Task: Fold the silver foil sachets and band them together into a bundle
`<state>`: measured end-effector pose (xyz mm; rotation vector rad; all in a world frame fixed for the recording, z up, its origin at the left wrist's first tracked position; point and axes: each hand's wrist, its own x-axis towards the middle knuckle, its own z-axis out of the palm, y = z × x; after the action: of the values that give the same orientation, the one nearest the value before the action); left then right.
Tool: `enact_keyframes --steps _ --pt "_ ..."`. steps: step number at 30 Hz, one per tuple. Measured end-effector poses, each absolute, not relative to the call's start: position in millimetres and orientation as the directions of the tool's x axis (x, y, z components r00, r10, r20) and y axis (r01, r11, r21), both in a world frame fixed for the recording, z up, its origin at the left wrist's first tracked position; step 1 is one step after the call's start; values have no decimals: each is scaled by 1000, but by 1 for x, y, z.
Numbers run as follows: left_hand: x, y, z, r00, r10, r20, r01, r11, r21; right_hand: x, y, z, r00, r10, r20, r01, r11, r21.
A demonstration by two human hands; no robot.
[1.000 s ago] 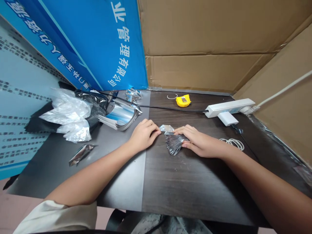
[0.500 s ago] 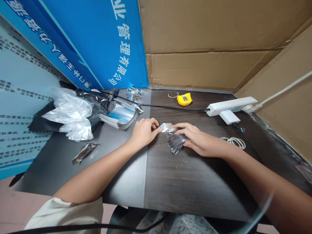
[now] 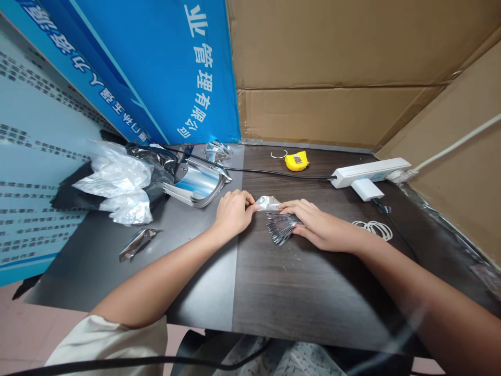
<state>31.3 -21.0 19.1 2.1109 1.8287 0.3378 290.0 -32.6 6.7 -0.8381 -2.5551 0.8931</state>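
Observation:
Between my hands a small silver foil pouch (image 3: 268, 203) lies at the middle of the table. My left hand (image 3: 236, 210) pinches its left end between thumb and fingers. With its fingertips my right hand (image 3: 311, 222) touches the pouch's right end. That same hand also grips a fanned stack of silver foil pouches (image 3: 279, 227) between thumb and fingers, its spread edges pointing left and toward me. A curved stack of larger silver foil sheets or bags (image 3: 198, 183) rests beyond my left hand.
A folded foil piece (image 3: 138, 244) and crumpled clear plastic (image 3: 117, 180) lie at left. Crumpled foil (image 3: 218, 152) sits at the back. Also there are a yellow tape measure (image 3: 296, 161), a white power strip (image 3: 370, 172), a coiled white cable (image 3: 376, 228) and a black cord (image 3: 274, 173).
The foil pouch between my hands has bulged up slightly in the middle, its surface now more peaked. Both hands keep nearly the same place; the view has shifted slightly.

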Motion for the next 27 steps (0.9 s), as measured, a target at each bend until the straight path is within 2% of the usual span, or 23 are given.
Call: enact_keyframes --steps 4,7,10,15,27 --pt "31 -20 18 169 985 -13 862 -142 487 290 -32 6 -779 618 108 411 633 -656" --pt "31 -19 15 178 984 -9 763 -132 633 289 -32 4 -765 629 138 406 637 -656" --pt "31 -18 11 246 968 38 639 -192 745 287 -33 3 -753 643 140 428 640 -638" --pt "31 -18 8 363 922 135 589 -340 733 288 -33 -1 -745 656 120 478 650 -591" --pt "32 -18 9 418 896 148 590 -392 706 282 -31 2 -755 638 150 452 673 -585"
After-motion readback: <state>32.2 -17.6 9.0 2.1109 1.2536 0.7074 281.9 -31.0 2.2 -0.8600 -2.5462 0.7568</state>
